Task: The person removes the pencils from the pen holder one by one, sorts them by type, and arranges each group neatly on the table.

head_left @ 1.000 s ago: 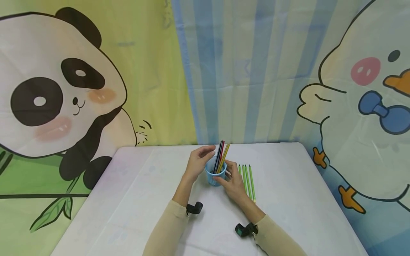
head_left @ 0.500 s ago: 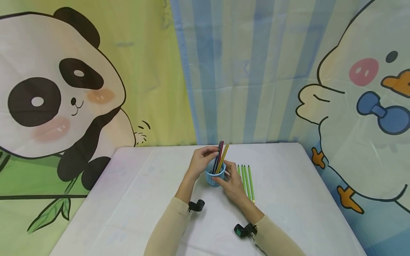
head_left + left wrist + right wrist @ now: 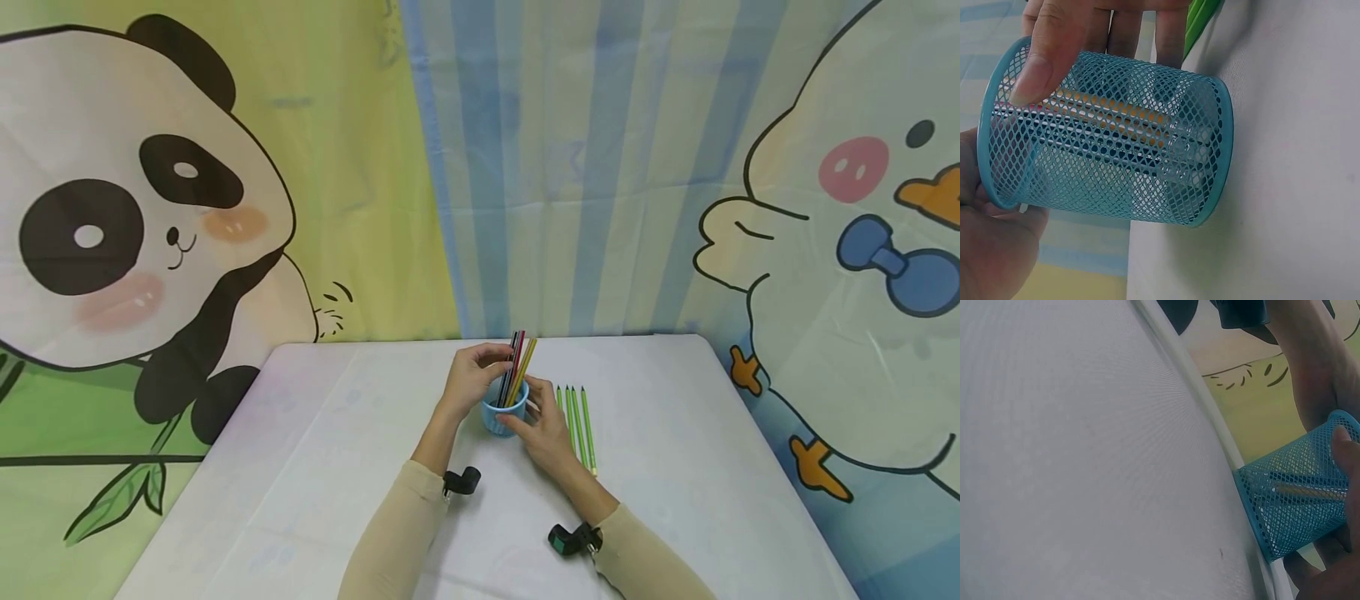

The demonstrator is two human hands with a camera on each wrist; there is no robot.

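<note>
A light blue mesh pen holder (image 3: pixel 501 423) stands on the white table, with several coloured pencils (image 3: pixel 522 372) leaning in it: dark, red and yellow ones. My right hand (image 3: pixel 550 427) grips the holder from the right. Its thumb presses near the rim in the left wrist view, with the other fingers behind the mesh (image 3: pixel 1129 137). From the left, my left hand (image 3: pixel 468 380) pinches the dark pencils above the rim; its fingertips are partly hidden behind them. Through the mesh, the pencils' lower ends show near the base of the holder (image 3: pixel 1294 494).
Several green pencils (image 3: pixel 587 425) lie side by side on the white table (image 3: pixel 337 467), just right of the right hand. Behind the table's far edge hangs a striped cloth (image 3: pixel 555 208), with a panda print (image 3: pixel 225 317) at the left and a white bird print at the right.
My left hand has moved slightly right, and its fingers have closed on the dark pencils. The right hand stays on the holder. The green pencils lie as before.
</note>
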